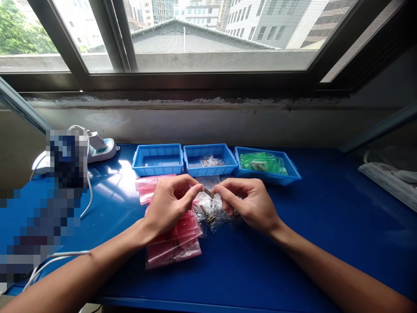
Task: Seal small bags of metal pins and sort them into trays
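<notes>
Between my two hands, above the middle of the table, is a pair of small slim metal rods [209, 192]; whether they are screws or pins is too small to tell. My left hand [169, 202] pinches their left end with thumb and forefinger. At the right end, the thumb and fingers of my right hand [249, 202] are pinched too. Just below lie clear plastic bags [215, 221] with similar metal pieces [206, 212] in or on them. Pink plastic bags [174, 250] are spread in layers under and beside my left hand, partly hidden by it.
Three blue bins stand along the back: a left bin [135, 167] with few small bits, a middle bin [195, 150] with small clear packets, and a right bin [291, 178] holding green bags [260, 161]. Power strips [107, 150] and white cables lie at the sides.
</notes>
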